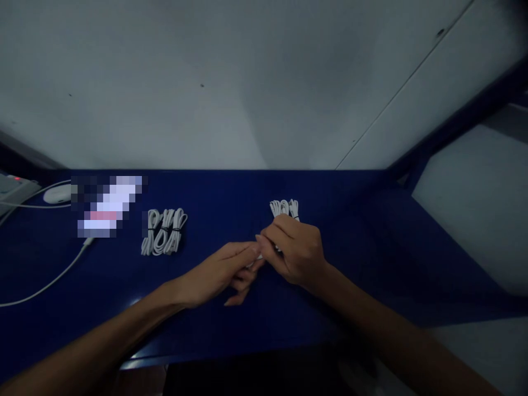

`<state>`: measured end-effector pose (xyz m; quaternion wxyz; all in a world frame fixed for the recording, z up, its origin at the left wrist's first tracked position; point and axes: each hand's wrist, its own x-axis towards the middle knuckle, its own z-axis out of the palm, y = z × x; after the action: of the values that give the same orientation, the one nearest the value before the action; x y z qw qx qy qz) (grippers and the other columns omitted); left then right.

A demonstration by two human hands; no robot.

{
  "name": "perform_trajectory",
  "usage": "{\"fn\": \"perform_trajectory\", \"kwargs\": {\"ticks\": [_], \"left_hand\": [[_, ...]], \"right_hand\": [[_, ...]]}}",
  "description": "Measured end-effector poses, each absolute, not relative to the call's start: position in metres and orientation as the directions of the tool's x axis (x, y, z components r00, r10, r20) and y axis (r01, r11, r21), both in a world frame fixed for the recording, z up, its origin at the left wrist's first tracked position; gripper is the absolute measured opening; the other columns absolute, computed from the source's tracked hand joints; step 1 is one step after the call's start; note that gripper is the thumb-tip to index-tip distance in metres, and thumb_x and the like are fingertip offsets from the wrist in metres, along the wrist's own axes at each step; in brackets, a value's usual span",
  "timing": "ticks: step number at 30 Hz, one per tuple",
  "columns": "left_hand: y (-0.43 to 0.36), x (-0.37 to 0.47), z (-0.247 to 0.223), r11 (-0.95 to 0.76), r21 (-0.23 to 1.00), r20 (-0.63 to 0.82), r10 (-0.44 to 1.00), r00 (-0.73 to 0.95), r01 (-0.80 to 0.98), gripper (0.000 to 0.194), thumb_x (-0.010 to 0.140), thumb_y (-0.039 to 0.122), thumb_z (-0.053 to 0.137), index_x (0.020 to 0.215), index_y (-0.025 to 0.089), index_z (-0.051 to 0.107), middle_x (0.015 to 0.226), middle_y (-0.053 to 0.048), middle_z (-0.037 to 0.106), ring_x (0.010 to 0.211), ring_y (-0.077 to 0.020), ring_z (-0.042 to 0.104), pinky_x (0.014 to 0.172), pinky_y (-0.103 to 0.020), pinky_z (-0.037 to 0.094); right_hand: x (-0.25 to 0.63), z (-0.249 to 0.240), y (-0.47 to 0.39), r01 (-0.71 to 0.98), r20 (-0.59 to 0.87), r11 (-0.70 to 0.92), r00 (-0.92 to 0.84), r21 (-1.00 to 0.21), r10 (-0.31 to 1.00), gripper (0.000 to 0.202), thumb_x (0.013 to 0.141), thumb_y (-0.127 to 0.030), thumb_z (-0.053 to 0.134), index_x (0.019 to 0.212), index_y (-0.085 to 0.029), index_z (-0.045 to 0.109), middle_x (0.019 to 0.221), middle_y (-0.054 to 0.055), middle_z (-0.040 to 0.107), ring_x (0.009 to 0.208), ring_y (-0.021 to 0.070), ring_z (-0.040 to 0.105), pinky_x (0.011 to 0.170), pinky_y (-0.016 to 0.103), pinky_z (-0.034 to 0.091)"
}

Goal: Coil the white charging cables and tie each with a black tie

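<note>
Above the blue worktop (206, 330), the left hand (231, 269) and right hand (295, 247) are meeting, fingers pinching a small white item (259, 256), mostly hidden. Tied white cables (164, 231) are lying to the left; another bundle (284, 208) is lying just beyond the right hand.

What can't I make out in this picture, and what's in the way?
All in the head view:
- Small white piece: mostly hidden by the fingers of the left hand and right hand.
- Right-hand group of bundled white cables: lower part behind the right hand, so I can't count the bundles.
- Bright, slanted screen: pixelated, its content unreadable.
- White box with a red light: cut off by the left edge.
</note>
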<state>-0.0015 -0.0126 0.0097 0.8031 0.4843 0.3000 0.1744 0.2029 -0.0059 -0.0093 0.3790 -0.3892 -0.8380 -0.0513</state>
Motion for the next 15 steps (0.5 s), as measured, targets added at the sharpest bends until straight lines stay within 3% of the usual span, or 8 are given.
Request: {"fn": "perform_trajectory", "kwargs": {"ticks": [6,10,15], "left_hand": [[-0.011,0.0,0.011,0.458,0.888,-0.314,0.569,0.76,0.023,0.043,0.112,0.051,0.045,0.085,0.019,0.055,0.065,0.006,0.038,0.049,-0.0097,0.035,0.045,-0.023,0.04],[-0.011,0.0,0.018,0.556,0.831,-0.328,0.507,0.797,-0.011,0.046,0.112,0.053,0.044,0.09,0.017,0.06,0.068,0.006,0.033,0.053,-0.0104,0.029,0.049,-0.024,0.037],[-0.01,-0.002,0.018,0.628,0.778,-0.307,0.427,0.851,-0.035,0.041,0.111,0.053,0.05,0.089,0.018,0.056,0.073,0.006,0.03,0.06,-0.0115,0.024,0.057,-0.026,0.035]], "right_hand": [[0.207,-0.012,0.0,0.632,0.643,0.722,-0.435,-0.282,0.631,0.045,0.109,-0.024,0.051,0.065,-0.022,0.055,0.061,-0.001,0.055,0.054,0.0129,0.042,0.051,0.033,0.032],[0.207,-0.008,-0.001,0.613,0.631,0.708,-0.404,-0.351,0.663,0.046,0.11,-0.023,0.045,0.064,-0.023,0.052,0.062,-0.001,0.054,0.055,0.0132,0.044,0.054,0.032,0.037],[0.208,-0.003,-0.002,0.597,0.647,0.706,-0.373,-0.381,0.665,0.047,0.108,-0.025,0.051,0.061,-0.023,0.049,0.059,-0.001,0.053,0.052,0.0127,0.044,0.052,0.032,0.037]]}}
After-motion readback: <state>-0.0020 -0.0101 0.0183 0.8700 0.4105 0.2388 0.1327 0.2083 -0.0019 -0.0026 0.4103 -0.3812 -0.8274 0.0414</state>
